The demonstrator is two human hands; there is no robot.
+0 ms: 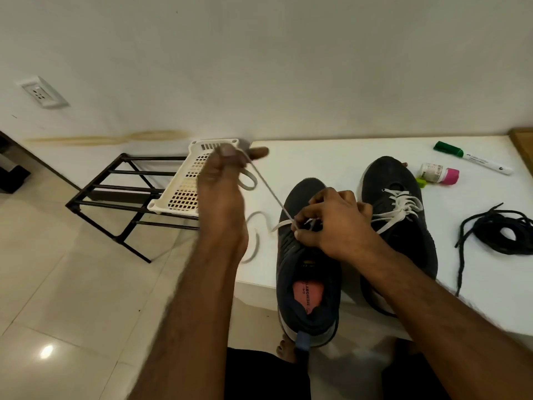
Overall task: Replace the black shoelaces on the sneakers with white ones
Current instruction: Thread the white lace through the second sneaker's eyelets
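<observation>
White lace (269, 192) stretched taut across frame centre, pinched high in the raised left hand (222, 180), fingers curled round it. Right hand (331, 223) curled over the eyelets of the near dark sneaker (308, 284), pinching the lace there. Second sneaker (398, 226), laced white, just right. Black laces (499, 232) piled far right on the white table (331, 157).

white room, tiled floor

plain white wall (288, 67) with a socket plate (43, 95) at left; glossy cream floor tiles (57, 284) catch a light glare; a black metal rack (121, 197) stands beside a white table (331, 157).
</observation>
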